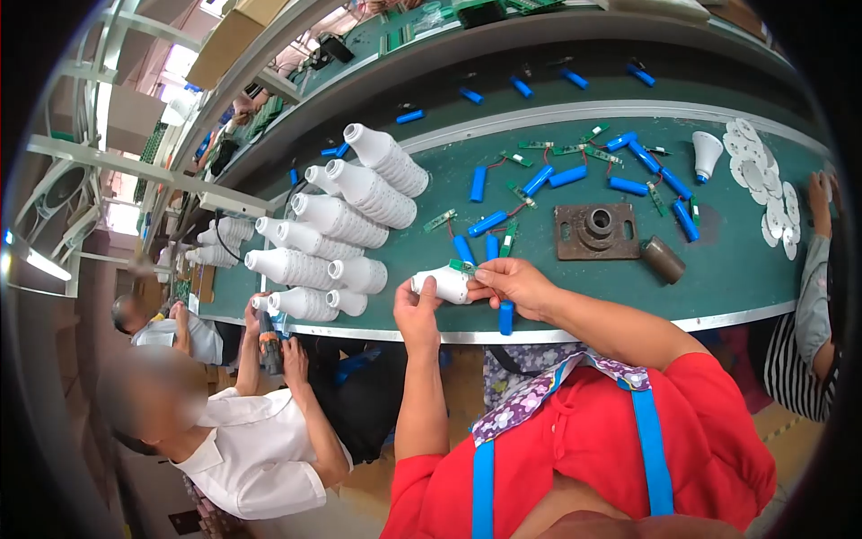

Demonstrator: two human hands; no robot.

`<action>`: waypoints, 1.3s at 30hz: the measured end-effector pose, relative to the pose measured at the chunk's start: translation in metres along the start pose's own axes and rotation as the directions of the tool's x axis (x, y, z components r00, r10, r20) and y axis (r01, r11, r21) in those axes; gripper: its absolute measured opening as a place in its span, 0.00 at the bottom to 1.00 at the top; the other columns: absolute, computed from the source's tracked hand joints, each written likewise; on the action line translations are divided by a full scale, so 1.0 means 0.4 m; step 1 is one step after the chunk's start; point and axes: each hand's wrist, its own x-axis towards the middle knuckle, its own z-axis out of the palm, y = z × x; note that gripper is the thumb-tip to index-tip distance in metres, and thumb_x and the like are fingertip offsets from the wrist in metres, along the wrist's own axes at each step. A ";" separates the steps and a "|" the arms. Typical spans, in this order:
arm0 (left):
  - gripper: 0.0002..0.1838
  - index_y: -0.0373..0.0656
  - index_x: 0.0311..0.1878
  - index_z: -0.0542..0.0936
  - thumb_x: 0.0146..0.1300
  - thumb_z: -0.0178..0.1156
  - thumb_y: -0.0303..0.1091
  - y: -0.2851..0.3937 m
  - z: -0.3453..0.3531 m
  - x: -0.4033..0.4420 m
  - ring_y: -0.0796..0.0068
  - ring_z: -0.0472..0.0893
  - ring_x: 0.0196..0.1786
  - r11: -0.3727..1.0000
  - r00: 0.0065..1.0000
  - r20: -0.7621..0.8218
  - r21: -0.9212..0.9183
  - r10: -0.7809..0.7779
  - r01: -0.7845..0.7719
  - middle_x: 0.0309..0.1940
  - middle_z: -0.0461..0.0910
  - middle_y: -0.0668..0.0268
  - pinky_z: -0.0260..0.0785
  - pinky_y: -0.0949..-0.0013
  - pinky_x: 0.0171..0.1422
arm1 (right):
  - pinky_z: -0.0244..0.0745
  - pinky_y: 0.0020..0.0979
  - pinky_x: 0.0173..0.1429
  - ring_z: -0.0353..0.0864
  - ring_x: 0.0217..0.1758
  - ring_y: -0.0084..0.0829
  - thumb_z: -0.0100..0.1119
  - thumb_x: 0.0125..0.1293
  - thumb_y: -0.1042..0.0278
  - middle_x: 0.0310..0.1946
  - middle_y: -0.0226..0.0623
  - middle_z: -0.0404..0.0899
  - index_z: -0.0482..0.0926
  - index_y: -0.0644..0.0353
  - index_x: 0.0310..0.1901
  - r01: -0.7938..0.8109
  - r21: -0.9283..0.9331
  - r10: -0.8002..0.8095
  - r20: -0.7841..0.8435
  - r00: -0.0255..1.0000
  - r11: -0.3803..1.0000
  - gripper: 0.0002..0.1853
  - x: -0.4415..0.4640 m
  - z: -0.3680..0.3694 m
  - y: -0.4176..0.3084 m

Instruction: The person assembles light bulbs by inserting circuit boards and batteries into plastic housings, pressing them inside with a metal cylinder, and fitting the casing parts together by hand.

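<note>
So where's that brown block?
In the head view, the brown block sits right of centre on the green tabletop, beyond the right hand, with a brown cylinder at its lower right.

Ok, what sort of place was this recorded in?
Probably a factory assembly workshop: stacked white housings sit on a long green bench, blue cylinders wired to small circuit boards lie across it, and a person nearby holds what looks like a power tool.

There is one held housing point(445, 285), one metal fixture point(596, 234), one brown cylinder point(664, 260).
</note>
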 end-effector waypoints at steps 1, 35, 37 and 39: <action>0.19 0.31 0.47 0.69 0.59 0.62 0.32 0.006 0.001 -0.008 0.75 0.77 0.38 0.999 1.000 -0.006 -0.038 -0.017 0.017 0.39 0.75 0.59 0.72 0.73 0.40 | 0.71 0.20 0.27 0.81 0.40 0.28 0.54 0.65 0.66 0.39 0.38 0.79 0.73 0.64 0.45 0.003 -0.010 -0.003 -0.014 1.000 1.000 0.11 0.003 0.002 0.003; 0.16 0.42 0.41 0.73 0.61 0.60 0.44 0.059 0.040 -0.003 0.79 0.75 0.36 0.980 0.911 -0.413 0.184 0.001 0.082 0.34 0.75 0.68 0.70 0.74 0.36 | 0.69 0.21 0.26 0.73 0.25 0.19 0.56 0.64 0.64 0.29 0.31 0.76 0.73 0.62 0.46 -0.128 0.093 0.130 -0.020 0.991 0.987 0.13 -0.090 -0.120 -0.044; 0.16 0.43 0.41 0.72 0.61 0.59 0.45 0.062 0.053 0.000 0.79 0.75 0.36 0.994 0.899 -0.434 0.062 -0.059 0.095 0.33 0.75 0.68 0.70 0.74 0.36 | 0.70 0.22 0.26 0.72 0.25 0.19 0.56 0.64 0.63 0.28 0.31 0.75 0.73 0.62 0.45 -0.173 0.061 0.176 -0.046 0.983 0.983 0.13 -0.107 -0.134 -0.059; 0.15 0.43 0.41 0.72 0.62 0.58 0.46 0.070 0.071 0.004 0.80 0.75 0.36 0.995 0.894 -0.436 -0.019 -0.100 0.102 0.33 0.74 0.69 0.69 0.74 0.34 | 0.70 0.23 0.27 0.71 0.26 0.20 0.54 0.65 0.64 0.29 0.32 0.75 0.72 0.63 0.47 -0.197 0.042 0.200 -0.078 0.977 0.980 0.13 -0.121 -0.145 -0.080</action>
